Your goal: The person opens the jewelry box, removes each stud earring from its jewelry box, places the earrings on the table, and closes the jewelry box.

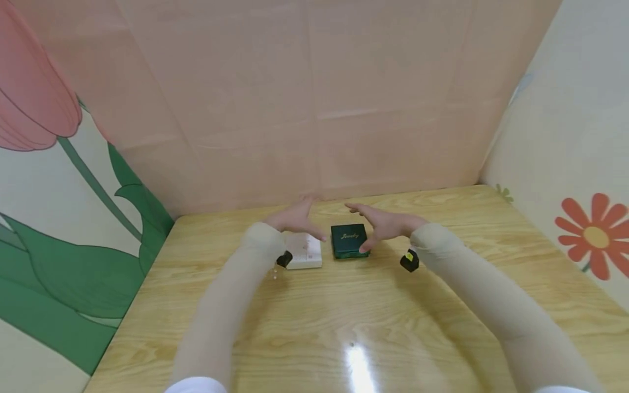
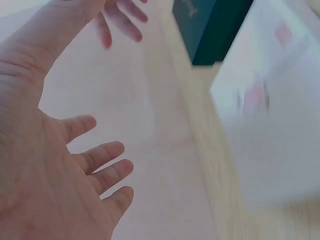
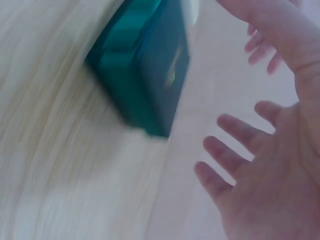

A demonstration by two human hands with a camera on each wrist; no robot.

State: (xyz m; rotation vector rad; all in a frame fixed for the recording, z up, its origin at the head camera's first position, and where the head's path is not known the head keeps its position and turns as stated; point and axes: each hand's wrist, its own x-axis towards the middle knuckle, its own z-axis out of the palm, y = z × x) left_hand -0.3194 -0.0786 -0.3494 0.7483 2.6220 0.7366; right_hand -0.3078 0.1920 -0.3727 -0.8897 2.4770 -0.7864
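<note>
A dark green jewelry box [image 1: 348, 239] with gold lettering on its lid sits near the back of the table. Close on its left lies a flat white box [image 1: 309, 254] with faint pink print, partly hidden by the left arm. My left hand [image 1: 296, 217] hovers over the white box, fingers spread and palm bare in the left wrist view. Over the right edge of the green box hangs my right hand [image 1: 385, 222], thumb apart from the fingers. In the right wrist view the green box [image 3: 145, 70] stands apart from the fingers [image 3: 227, 157]. Neither hand holds anything.
Both boxes rest on a wood-grain table [image 1: 314, 311]. A pink sheet [image 1: 314, 109] covers the wall at the table's back edge. Painted walls with a tulip [image 1: 34, 93] and a red flower [image 1: 595, 237] border the left and right sides.
</note>
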